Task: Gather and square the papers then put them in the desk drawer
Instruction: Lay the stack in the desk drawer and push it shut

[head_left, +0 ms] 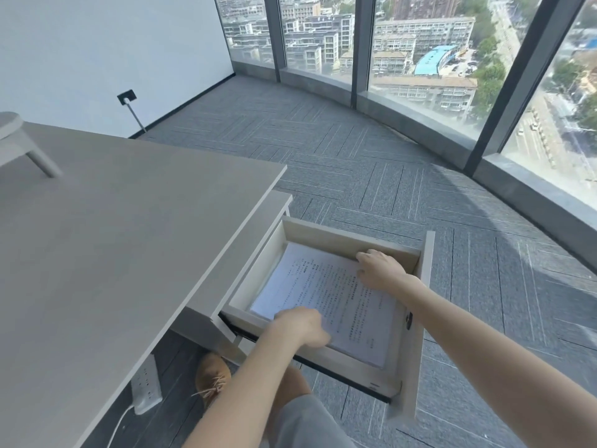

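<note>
Papers [326, 295], a printed stack, lie flat on the floor of the open desk drawer [336, 236], filling most of it, edges roughly parallel to the drawer walls. Right hand [379, 270] sits at the stack's far right edge, near the drawer's far wall, palm down, fingers curled onto the top sheet; whether they pinch the paper or just press it can't be told. Left hand [302, 324] is at the near edge of the stack, just over the drawer's near wall, blurred, fingers bent down at the paper's edge; grip unclear, can't tell if it holds sheets or only touches them. Both forearms reach in from the bottom of the view. Drawer is pulled out to the right from under the desk [113, 237], its front panel standing at the right side. Desk top is grey, with a pale stand leg [38, 158] at its far left. Under the desk: a white power strip [147, 388] with cord, a tan shoe [211, 378]. Grey carpet [387, 163], curved windows [420, 50] beyond.
</note>
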`<state>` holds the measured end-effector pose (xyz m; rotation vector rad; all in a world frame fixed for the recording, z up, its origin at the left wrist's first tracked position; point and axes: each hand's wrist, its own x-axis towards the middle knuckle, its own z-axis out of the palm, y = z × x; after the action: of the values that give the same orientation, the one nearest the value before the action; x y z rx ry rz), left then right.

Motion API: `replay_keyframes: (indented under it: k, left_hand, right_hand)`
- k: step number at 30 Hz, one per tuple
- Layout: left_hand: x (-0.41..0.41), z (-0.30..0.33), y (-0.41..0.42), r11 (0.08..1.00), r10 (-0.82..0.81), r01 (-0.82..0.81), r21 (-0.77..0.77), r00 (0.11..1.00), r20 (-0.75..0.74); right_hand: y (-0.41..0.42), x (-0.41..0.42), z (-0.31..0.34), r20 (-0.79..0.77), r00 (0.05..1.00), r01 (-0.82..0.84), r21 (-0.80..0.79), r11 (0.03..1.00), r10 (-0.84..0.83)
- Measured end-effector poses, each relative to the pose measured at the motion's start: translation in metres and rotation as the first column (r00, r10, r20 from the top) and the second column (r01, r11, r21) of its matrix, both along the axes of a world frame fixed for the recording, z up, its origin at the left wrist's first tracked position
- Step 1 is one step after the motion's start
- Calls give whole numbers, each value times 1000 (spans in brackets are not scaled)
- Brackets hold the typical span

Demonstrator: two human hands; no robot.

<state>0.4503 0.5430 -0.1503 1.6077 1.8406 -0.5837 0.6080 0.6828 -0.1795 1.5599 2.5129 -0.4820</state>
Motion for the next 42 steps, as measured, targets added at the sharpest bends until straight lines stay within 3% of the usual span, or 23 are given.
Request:
replay_keyframes:
  k: [4, 8, 13, 15, 19, 22, 24, 26, 29, 42]
  left_hand:
    - [-21, 33, 0, 983, 28, -27, 184, 1000, -4]
    - [-46, 65, 6, 894, 80, -91, 438, 996, 42]
    - [-67, 99, 10, 713, 37, -81, 697, 996, 79]
    - [-74, 103, 13, 708, 68, -93, 700, 996, 65]
    - [-104, 96, 18, 788, 158, -120, 604, 987, -10]
    - [-122, 86, 8, 809, 202, -67, 584, 965, -170]
    - [-128, 83, 2, 810, 179, 16, 586, 945, -274]
    - [-134, 86, 1, 808, 154, 39, 588, 949, -275]
    - [-146, 90, 7, 815, 120, 46, 578, 962, -246]
    - [-146, 90, 24, 817, 155, 16, 576, 957, -247]
  right_hand:
    - [-14, 6, 9, -40, 999, 0, 16, 1000, 1]
    - [-35, 27, 29, -222, 973, 87, 97, 991, -64]
    - [-70, 71, 40, -613, 747, 365, 55, 929, -257]
    - [-81, 89, 37, -657, 682, 462, 48, 886, -320]
    - [-98, 116, 26, -626, 629, 512, -114, 851, -462]
    - [-103, 127, 15, -571, 654, 433, -255, 865, -496]
    - [-106, 128, 13, -584, 622, 346, -392, 852, -522]
    - [-106, 128, 12, -605, 580, 295, -469, 832, -546]
    - [-106, 126, 13, -623, 543, 259, -513, 818, -563]
    - [-89, 63, 6, -619, 574, 181, -542, 820, -536]
